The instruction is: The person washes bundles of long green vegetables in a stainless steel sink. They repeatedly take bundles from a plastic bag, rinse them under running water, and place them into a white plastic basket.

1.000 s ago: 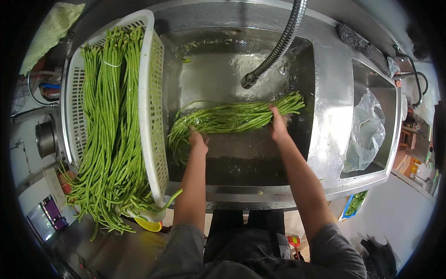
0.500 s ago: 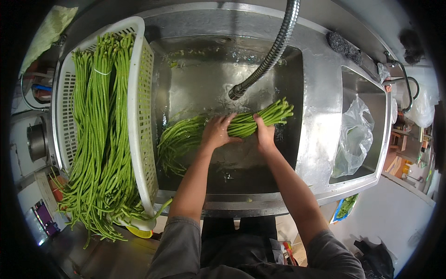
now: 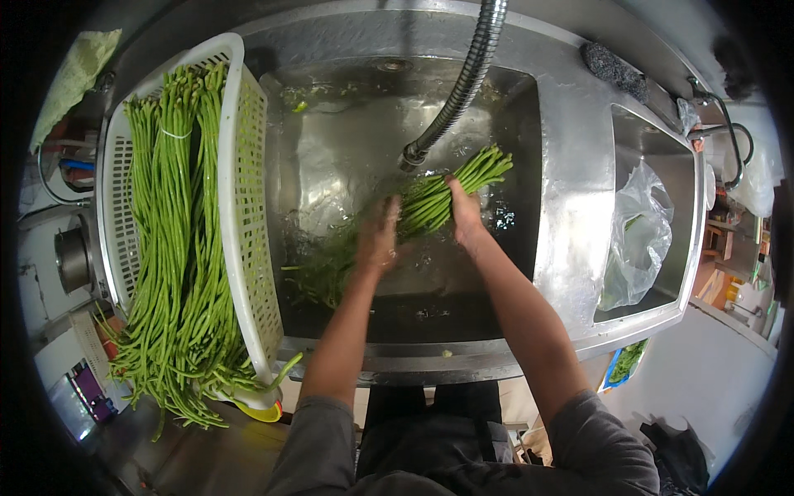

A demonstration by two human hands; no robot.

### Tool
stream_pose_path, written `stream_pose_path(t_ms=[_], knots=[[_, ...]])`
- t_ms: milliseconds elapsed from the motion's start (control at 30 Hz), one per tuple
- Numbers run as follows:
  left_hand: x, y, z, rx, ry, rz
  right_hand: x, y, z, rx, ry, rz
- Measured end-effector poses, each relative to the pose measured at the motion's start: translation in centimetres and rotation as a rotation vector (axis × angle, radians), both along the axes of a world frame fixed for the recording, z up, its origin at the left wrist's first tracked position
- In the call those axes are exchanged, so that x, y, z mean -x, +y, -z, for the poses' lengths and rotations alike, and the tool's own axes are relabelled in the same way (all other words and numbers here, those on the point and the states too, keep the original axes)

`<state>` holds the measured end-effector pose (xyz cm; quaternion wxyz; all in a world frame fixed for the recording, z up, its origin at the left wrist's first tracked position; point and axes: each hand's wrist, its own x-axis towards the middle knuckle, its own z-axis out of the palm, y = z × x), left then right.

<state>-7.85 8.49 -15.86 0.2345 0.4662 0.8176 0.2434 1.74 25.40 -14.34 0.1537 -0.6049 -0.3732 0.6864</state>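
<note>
A bunch of green long beans (image 3: pixel 442 194) slants through the middle of the steel sink (image 3: pixel 331 149), its cut ends raised to the right and its tail blurred at the left. My right hand (image 3: pixel 466 208) grips the bunch near the cut ends, thumb on top. Against the bunch's middle lies my left hand (image 3: pixel 379 238), smeared by motion, so its fingers do not show clearly. Above the beans hangs the nozzle of a flexible metal hose (image 3: pixel 471 74). Splashes and ripples show in the water around the bunch.
A white slotted plastic basket (image 3: pixel 236 207) heaped with long beans (image 3: pixel 178 231) stands on the left, beans spilling over its near end. To the right, a smaller basin holds a clear plastic bag (image 3: pixel 641 236). A dark scouring pad (image 3: pixel 614 73) sits on the back ledge.
The bunch has tilted, its cut ends shifting up and slightly left. My left hand and the beans' tail have become blurred with movement. My right hand keeps its grip, a little higher.
</note>
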Motion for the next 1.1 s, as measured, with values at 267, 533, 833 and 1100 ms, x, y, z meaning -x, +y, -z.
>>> stream_pose_path(t_ms=[267,533,833,1100], knots=[[-0.3,3.0,3.1,0.208,-0.14,0.045,-2.2,0.9,3.8,-0.152,-0.05,0.08],[3.9,-2.3,3.5,0.888,-0.18,0.135,-0.9,3.9,0.7,-0.009,0.231,0.163],[0.2,4.4,3.9,0.228,-0.272,-0.108,-1.2,-0.4,0.9,0.166,0.271,-0.023],[3.3,4.6,-1.0,0.569,-1.437,-0.248,-2.2,0.1,5.4,0.491,0.551,0.08]])
